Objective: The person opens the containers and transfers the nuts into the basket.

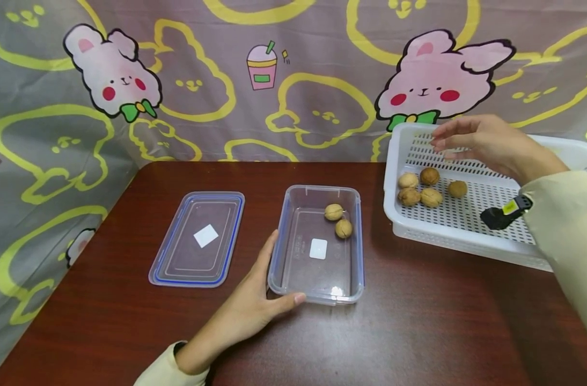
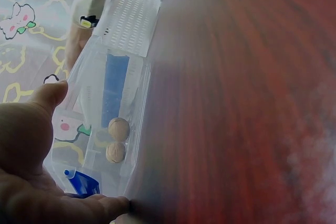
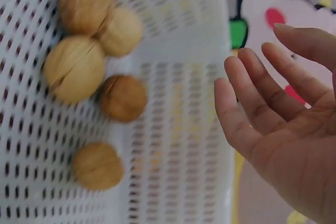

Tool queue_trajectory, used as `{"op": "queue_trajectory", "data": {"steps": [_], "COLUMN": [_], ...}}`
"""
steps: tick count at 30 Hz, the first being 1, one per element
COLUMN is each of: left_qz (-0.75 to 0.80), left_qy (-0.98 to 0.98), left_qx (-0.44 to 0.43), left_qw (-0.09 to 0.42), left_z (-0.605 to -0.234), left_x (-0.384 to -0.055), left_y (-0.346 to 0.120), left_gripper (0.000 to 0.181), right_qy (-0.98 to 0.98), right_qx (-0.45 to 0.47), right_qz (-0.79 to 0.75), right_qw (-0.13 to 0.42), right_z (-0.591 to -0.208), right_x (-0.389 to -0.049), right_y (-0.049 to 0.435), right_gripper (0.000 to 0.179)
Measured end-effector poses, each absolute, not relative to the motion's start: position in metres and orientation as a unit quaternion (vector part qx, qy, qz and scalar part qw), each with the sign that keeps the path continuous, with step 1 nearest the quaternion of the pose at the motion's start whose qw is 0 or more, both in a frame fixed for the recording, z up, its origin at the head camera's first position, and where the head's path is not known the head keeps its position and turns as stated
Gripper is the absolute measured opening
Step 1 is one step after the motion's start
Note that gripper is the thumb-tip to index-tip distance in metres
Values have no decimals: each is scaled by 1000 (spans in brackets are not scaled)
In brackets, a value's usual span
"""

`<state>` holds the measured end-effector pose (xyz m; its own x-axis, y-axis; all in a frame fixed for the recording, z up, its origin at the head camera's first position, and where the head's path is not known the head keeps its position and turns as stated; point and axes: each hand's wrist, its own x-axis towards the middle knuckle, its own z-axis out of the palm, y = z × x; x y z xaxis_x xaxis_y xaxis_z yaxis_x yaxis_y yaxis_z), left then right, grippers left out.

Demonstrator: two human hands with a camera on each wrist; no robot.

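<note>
A clear plastic container stands in the middle of the table, with two walnuts inside near its far right corner. My left hand holds its near left corner, thumb at the near rim and fingers along the left wall. Over the left part of a white perforated basket is my right hand, its fingers loosely bent and apart with nothing between them. Several walnuts lie on the basket floor below that hand. In the right wrist view the palm and fingers are bare.
Left of the container, a clear lid with a blue seal lies flat on the dark red-brown table. A patterned cloth hangs along the back and left. The basket stands at the right, close to the cloth.
</note>
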<state>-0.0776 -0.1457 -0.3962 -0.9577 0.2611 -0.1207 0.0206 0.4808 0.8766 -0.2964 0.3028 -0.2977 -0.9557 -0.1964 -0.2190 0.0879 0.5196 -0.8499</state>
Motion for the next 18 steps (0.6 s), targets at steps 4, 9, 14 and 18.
{"op": "queue_trajectory", "data": {"steps": [4, 9, 14, 18], "left_qz": [506, 503, 504, 505], "left_qy": [850, 852, 851, 851], "left_qx": [81, 80, 80, 80], "left_qw": [123, 124, 124, 123], "left_z": [-396, -396, -396, -396], "left_x": [-78, -77, -77, -77], "left_y": [-145, -145, -145, -145], "left_gripper": [122, 122, 122, 122], "right_qy": [857, 872, 873, 870], "right_qx": [-43, -66, -89, -102], "right_qz": [-497, -474, -472, -473], "right_qw": [127, 105, 89, 97], "right_z": [-289, -273, -258, -254], "right_x": [-289, -270, -248, -229], "right_y": [290, 263, 230, 201], "right_gripper": [31, 36, 38, 44]}}
